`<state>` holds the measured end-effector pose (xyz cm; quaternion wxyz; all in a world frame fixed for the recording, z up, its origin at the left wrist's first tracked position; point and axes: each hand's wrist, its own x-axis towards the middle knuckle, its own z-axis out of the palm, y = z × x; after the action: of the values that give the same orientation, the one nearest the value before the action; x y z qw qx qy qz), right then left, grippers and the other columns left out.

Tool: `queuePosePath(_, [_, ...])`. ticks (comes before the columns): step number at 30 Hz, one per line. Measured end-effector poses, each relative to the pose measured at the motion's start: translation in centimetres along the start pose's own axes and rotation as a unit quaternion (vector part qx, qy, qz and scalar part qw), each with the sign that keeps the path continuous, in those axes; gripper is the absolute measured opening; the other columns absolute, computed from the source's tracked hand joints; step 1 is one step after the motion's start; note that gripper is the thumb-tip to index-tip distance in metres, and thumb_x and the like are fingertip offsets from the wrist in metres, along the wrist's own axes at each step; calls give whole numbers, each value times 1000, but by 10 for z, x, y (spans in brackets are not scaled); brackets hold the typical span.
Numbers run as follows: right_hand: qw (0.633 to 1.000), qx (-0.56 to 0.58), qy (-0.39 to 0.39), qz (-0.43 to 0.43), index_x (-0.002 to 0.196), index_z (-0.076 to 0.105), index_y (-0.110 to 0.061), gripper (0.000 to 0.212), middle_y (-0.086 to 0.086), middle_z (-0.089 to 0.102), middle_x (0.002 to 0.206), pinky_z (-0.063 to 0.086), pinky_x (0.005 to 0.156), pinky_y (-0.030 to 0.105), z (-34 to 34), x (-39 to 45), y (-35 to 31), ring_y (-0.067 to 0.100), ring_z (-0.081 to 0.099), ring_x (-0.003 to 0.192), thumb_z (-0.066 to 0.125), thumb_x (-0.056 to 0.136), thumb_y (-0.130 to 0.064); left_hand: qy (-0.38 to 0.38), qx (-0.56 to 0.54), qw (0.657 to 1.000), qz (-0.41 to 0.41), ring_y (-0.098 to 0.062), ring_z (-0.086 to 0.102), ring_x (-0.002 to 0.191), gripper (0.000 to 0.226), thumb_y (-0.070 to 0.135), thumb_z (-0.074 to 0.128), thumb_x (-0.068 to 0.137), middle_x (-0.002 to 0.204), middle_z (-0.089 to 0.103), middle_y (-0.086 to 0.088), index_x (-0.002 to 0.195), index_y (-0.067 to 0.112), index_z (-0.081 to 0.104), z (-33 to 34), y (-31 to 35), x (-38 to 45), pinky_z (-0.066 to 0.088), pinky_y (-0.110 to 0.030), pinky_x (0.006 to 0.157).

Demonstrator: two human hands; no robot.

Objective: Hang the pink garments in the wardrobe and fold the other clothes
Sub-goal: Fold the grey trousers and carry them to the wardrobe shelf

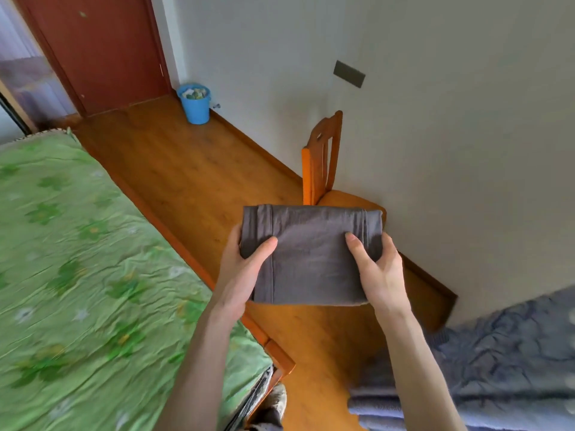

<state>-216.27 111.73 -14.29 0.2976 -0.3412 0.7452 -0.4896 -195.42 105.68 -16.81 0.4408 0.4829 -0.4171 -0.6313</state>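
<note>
Two hands carry a folded grey garment [311, 253] above the floor, between two beds.

Both hands clamp the bundle from its opposite sides: the left hand [241, 269] with thumb on top and fingers beneath, the right hand [378, 269] likewise. To finish well, I judge it best to keep the bundle level and the grip even, so the layers do not slide apart, and set it down flat before letting go. Left of the hands lies a green floral bedspread [77, 259]; right and nearer, a blue blanket [497, 368]. Just beyond the garment stands an orange wooden chair [322, 163], a likely resting place. Farther off, a blue bucket [194, 104] sits by a red-brown door [99, 48].
</note>
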Motion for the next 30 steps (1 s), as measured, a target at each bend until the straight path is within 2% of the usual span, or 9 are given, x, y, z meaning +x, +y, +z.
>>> queuePosePath(4, [999, -19, -33, -21, 151, 45, -22, 69, -5, 60, 140, 54, 98, 36, 31, 75, -27, 19, 63, 123, 66, 93, -54, 35, -12, 999, 15, -1, 71, 104, 45, 37, 79, 92, 113, 73, 23, 132, 43, 60, 4, 21, 62, 58, -31, 86])
queuePosePath(7, [997, -13, -61, -47, 149, 47, -20, 68, -3, 62, 138, 56, 97, 35, 55, 124, -45, 20, 64, 121, 67, 93, -54, 69, -24, 997, 31, 3, 70, 100, 50, 35, 78, 92, 116, 71, 23, 137, 43, 57, 4, 34, 100, 57, -19, 75])
queuePosePath(9, [996, -14, -77, -49, 148, 48, -20, 68, -3, 62, 138, 58, 100, 40, 70, 148, -54, 19, 64, 121, 67, 93, -55, 90, -23, 995, 35, 4, 70, 101, 52, 35, 78, 93, 116, 71, 24, 139, 42, 55, 3, 42, 118, 58, -19, 74])
queuePosePath(13, [992, -17, -110, -64, 150, 45, -30, 73, -8, 60, 140, 57, 101, 46, 99, 197, -66, 18, 62, 123, 65, 89, -64, 134, -14, 989, 55, -5, 70, 110, 58, 37, 79, 91, 123, 69, 19, 143, 41, 52, 0, 56, 157, 60, -32, 90])
queuePosePath(17, [986, -7, -153, -69, 147, 46, -36, 62, -16, 59, 133, 57, 102, 46, 129, 253, -77, 14, 61, 121, 65, 93, -59, 177, -3, 982, 64, -6, 69, 111, 63, 41, 79, 90, 127, 66, 17, 146, 41, 48, 1, 60, 198, 60, -43, 98])
queuePosePath(20, [976, -3, -204, -72, 142, 51, -39, 51, -19, 61, 124, 58, 96, 38, 157, 298, -81, 10, 62, 113, 65, 95, -54, 219, 16, 973, 71, -5, 68, 112, 62, 42, 78, 92, 127, 65, 16, 146, 41, 47, 2, 63, 236, 60, -43, 99])
queuePosePath(25, [954, -10, -284, -93, 142, 52, -36, 51, -20, 60, 122, 54, 83, 21, 219, 388, -89, 1, 60, 107, 66, 96, -50, 290, 40, 954, 61, -6, 67, 118, 61, 48, 75, 94, 132, 67, 18, 148, 44, 48, 0, 63, 308, 57, -43, 102])
queuePosePath(30, [928, -21, -358, -100, 139, 51, -40, 48, -23, 59, 122, 55, 89, 26, 266, 463, -109, 4, 60, 109, 67, 95, -53, 383, 32, 922, 49, -4, 67, 117, 53, 42, 70, 99, 130, 68, 17, 148, 39, 50, 17, 77, 368, 56, -41, 104])
